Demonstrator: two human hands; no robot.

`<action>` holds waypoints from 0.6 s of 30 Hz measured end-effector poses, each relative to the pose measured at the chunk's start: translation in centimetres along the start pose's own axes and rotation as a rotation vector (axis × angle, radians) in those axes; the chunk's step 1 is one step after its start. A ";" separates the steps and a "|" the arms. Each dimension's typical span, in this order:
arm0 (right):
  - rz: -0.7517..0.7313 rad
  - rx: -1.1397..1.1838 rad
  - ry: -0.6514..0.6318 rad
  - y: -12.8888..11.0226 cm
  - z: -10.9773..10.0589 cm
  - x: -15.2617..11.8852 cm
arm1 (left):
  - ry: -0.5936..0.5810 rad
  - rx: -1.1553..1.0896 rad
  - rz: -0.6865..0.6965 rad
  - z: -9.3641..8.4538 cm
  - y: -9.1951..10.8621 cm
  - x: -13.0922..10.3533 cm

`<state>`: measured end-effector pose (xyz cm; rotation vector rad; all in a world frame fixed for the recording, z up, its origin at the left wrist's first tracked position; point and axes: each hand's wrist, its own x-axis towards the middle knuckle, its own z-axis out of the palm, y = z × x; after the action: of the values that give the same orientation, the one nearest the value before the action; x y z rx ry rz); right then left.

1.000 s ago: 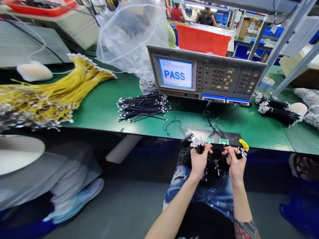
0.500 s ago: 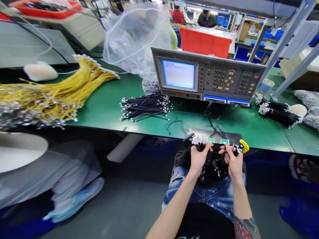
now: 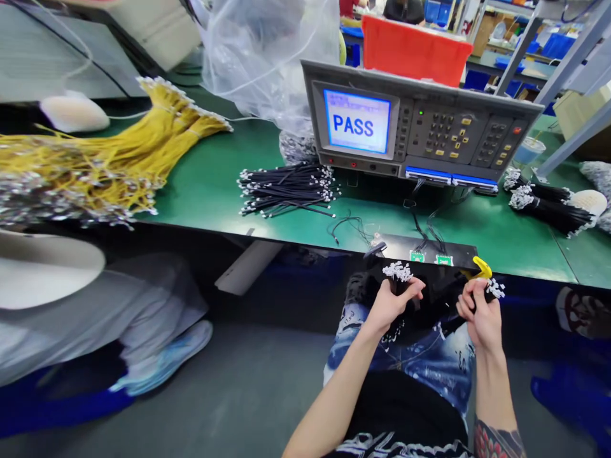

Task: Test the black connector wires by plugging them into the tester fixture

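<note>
My left hand (image 3: pixel 394 304) is closed round a bundle of black cables (image 3: pixel 397 272) with white connector ends sticking up. Out to the right, my right hand (image 3: pixel 481 312) grips a smaller bundle of black cables (image 3: pixel 495 289), white ends showing past the fingers. Just ahead of the hands, two small green circuit boards (image 3: pixel 444 260) sit on a black fixture (image 3: pixel 461 252) at the bench edge, wired to the tester. A yellow clip-like piece (image 3: pixel 483 267) lies at the fixture's right end, close above my right hand. The tester (image 3: pixel 424 127) reads PASS on its screen.
A pile of black cables (image 3: pixel 289 189) lies left of the fixture on the green bench (image 3: pixel 205 191). Yellow cables (image 3: pixel 109 152) spread farther left. Tied black cable bundles (image 3: pixel 548 210) rest at the right. A red bin (image 3: pixel 413 51) stands behind the tester. A seated person's leg (image 3: pixel 157 318) is at lower left.
The screen now reads PASS. Both hands have drawn back from the circuit boards, my right hand moving out to the right. The whole view has shifted slightly.
</note>
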<state>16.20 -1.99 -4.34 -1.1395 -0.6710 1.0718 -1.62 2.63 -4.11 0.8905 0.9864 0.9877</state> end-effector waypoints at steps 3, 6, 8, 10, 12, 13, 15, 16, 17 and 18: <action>-0.033 -0.058 -0.014 -0.2 0.5 0.0 | -0.111 0.000 -0.066 0.2 0.4 -0.3; -0.047 -0.215 -0.117 0.0 1.8 -0.2 | -0.211 0.007 -0.113 0.5 0.7 -0.8; -0.056 -0.299 -0.172 0.3 2.7 -0.5 | -0.244 0.014 -0.127 0.6 0.6 -1.0; -0.066 -0.336 -0.180 0.5 3.3 -0.8 | -0.245 0.033 -0.132 0.6 0.5 -1.2; -0.071 -0.351 -0.177 0.6 3.4 -0.9 | -0.220 0.046 -0.134 0.5 0.3 -1.3; -0.075 -0.362 -0.183 0.6 3.4 -0.9 | -0.207 0.047 -0.132 0.5 0.2 -1.3; -0.100 -0.396 -0.187 0.6 3.3 -1.0 | -0.191 0.050 -0.121 0.5 0.0 -1.3; -0.120 -0.413 -0.176 0.5 3.2 -1.0 | -0.191 0.052 -0.111 0.6 -0.1 -1.2; -0.142 -0.425 -0.159 0.4 3.2 -1.0 | -0.196 0.052 -0.102 0.7 -0.2 -1.2; -0.160 -0.429 -0.140 0.3 3.3 -1.0 | -0.202 0.048 -0.093 0.8 -0.2 -1.2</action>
<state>12.85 -1.66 -3.52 -1.3559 -1.1223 0.8985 -1.11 1.33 -3.77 0.9562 0.8744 0.7814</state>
